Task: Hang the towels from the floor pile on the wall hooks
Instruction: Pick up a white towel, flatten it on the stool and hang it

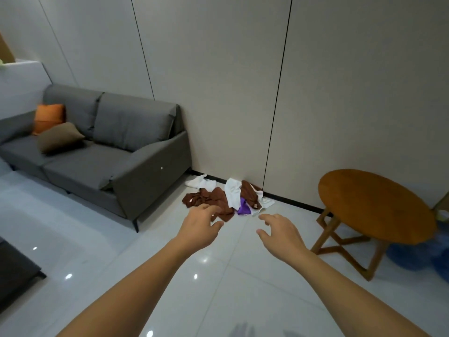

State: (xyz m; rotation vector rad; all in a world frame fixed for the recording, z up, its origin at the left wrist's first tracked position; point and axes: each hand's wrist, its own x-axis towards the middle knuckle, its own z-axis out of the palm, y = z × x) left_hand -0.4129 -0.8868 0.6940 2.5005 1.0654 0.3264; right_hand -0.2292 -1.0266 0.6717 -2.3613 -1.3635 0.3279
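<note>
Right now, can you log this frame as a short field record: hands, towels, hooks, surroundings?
left hand: open, reaching toward the pile, holding nothing
right hand: open, reaching, holding nothing
towel pile: brown, white and purple towels on the floor against the wall
hooks: none in view
sofa: grey, left of the pile
round table: wooden, right of the pile

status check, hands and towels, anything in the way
Left hand and right hand open, empty. Towels piled on floor by wall, untouched. Nothing blocking; no hooks in view.

Pale panelled wall [243, 81] fills the upper frame; grey sofa [102, 152] at left, round wooden table [374, 205] at right, glossy white floor [218, 276] below.
</note>
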